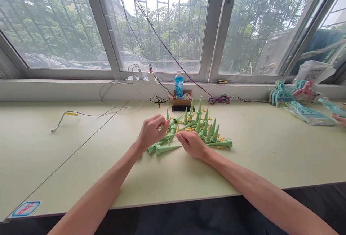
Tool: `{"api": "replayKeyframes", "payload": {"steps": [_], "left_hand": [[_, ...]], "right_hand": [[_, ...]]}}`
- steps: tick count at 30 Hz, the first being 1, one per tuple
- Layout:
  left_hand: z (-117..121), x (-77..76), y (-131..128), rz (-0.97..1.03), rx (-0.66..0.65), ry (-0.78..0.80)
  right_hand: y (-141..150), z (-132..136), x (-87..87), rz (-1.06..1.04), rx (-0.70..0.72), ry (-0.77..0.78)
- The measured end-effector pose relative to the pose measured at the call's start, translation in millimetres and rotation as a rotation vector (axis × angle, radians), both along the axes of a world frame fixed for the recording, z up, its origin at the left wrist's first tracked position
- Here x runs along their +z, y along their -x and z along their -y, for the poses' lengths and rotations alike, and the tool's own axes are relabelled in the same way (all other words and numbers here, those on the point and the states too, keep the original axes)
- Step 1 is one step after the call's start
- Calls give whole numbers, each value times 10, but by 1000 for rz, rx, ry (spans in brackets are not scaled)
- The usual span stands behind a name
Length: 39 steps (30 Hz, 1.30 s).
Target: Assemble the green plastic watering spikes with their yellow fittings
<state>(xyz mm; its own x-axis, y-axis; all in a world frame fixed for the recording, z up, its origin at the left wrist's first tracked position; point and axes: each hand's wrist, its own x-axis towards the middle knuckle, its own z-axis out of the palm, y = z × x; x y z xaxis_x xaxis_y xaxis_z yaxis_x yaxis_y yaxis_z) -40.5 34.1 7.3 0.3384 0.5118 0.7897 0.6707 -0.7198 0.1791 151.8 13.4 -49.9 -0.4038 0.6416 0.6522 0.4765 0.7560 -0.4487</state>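
A heap of pale green plastic spikes (167, 149) with ribbed collars covers the middle of the table, some standing on their wide ends and others lying flat. Small yellow plastic pieces (220, 138) are scattered among them. At the heap's left side my left hand (152, 131) is raised with its fingers curled closed; what they may hold is hidden. My right hand (192, 144) is closed in a pinch at the front of the heap. Its fingertips are close to a yellow bit, but I cannot make out what is between them.
Behind the heap stand a blue-labelled bottle (178, 85), a small cardboard box (181, 101) and a dark phone-like slab (180, 109). Cables (218, 99) trail along the back. At the right are packaged plastic hangers (310, 113) and another person's hand (339, 119).
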Motion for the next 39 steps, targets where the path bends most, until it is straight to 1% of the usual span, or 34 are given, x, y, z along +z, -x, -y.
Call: {"api": "replayKeyframes", "payload": {"steps": [3,5,7,11,16,23,27,32,36,39], "left_hand": [[75,-47,-65,-255,-128,171],[114,-75,-101,-397,-177,243],[141,-97,-127,-500,-191,286],[177,-127,-162,-623,-167,314],[215,-150,-195,-675,-164,342],[197,-175,-191,-613,-231,330],[203,-152,-202,-494,-276,327],[209,-111,-226,-280,-221,285],[178,-131,-229,-103,-191,242],[157,-151,-231,-33,-148,246]], "right_hand": [[-1,-23,-13,-68,-77,-6],[-1,-32,-11,-106,-127,-13],[-2,-34,-2,-127,-160,-12],[-7,-29,22,-141,-178,-1],[-7,-25,33,-141,-178,11],[-9,-27,55,-157,-173,24],[-40,-23,90,-173,-201,9],[-75,-33,120,-218,-225,-13],[-82,-53,118,-221,-238,12],[-86,-67,108,-213,-238,28]]}}
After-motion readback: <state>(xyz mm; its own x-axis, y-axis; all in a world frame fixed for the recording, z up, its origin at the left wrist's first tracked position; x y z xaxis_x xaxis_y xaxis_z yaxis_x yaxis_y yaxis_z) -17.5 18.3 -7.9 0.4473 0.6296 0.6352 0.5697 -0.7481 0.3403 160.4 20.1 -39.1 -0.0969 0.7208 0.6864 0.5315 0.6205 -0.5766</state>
